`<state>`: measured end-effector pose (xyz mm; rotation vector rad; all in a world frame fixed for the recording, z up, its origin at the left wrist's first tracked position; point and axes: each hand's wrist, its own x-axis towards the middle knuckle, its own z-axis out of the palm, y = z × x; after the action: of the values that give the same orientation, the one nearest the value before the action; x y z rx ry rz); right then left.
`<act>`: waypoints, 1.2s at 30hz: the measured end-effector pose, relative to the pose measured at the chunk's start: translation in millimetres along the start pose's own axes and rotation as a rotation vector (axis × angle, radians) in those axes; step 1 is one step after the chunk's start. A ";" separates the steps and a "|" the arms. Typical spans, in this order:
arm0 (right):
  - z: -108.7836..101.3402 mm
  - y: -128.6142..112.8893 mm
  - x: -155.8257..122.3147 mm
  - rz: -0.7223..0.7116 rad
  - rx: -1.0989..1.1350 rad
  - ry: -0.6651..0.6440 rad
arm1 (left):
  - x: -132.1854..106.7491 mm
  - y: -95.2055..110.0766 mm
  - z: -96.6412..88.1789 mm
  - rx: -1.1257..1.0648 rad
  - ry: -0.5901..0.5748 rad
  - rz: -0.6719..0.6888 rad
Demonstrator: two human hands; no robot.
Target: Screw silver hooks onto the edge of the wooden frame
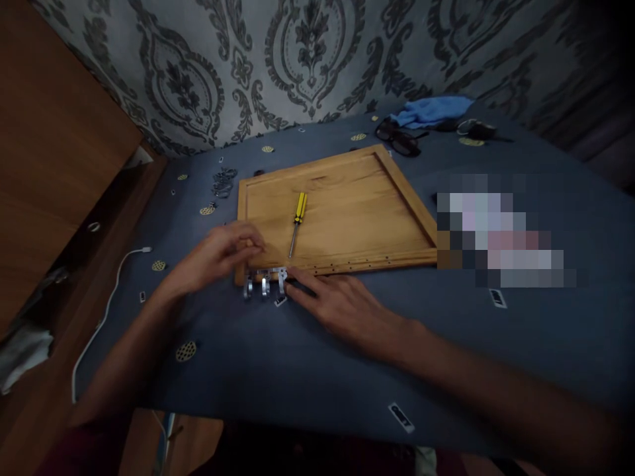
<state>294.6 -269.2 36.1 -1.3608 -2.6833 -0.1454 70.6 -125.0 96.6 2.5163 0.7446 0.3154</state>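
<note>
A wooden panel (342,198) with a raised frame lies on the cloth, with small dark holes along its near edge. A metal strip with hooks (265,283) sits at the panel's near left corner, its hooks pointing towards me. My right hand (347,304) holds the strip's right end between thumb and index finger. My left hand (223,254) hovers over the panel's left side, just above the strip, its fingers pinched together; whatever is between them is too small to make out. A screwdriver (298,215) with a yellow and black handle rests on the panel, its tip towards the strip.
Small metal hardware (224,182) lies in a pile left of the panel. Sunglasses (401,137), a blue cloth (431,111) and keys (476,129) are at the back right. A white cable (112,301) runs along the left. A blurred-out item (501,231) lies right of the panel.
</note>
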 end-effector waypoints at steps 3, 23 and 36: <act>-1.1 0.0 0.4 -0.004 -0.022 -0.020 | 11.7 17.9 7.8 0.007 -0.170 0.046; -4.9 1.1 1.0 -0.013 -0.014 -0.040 | 20.0 13.0 17.6 0.115 -0.312 0.067; -4.5 1.0 1.1 -0.007 -0.039 -0.040 | 18.5 15.7 24.4 0.098 -0.226 0.036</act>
<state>295.1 -268.4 40.8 -1.3795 -2.7322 -0.1743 101.4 -135.6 85.5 2.6033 0.6393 0.0054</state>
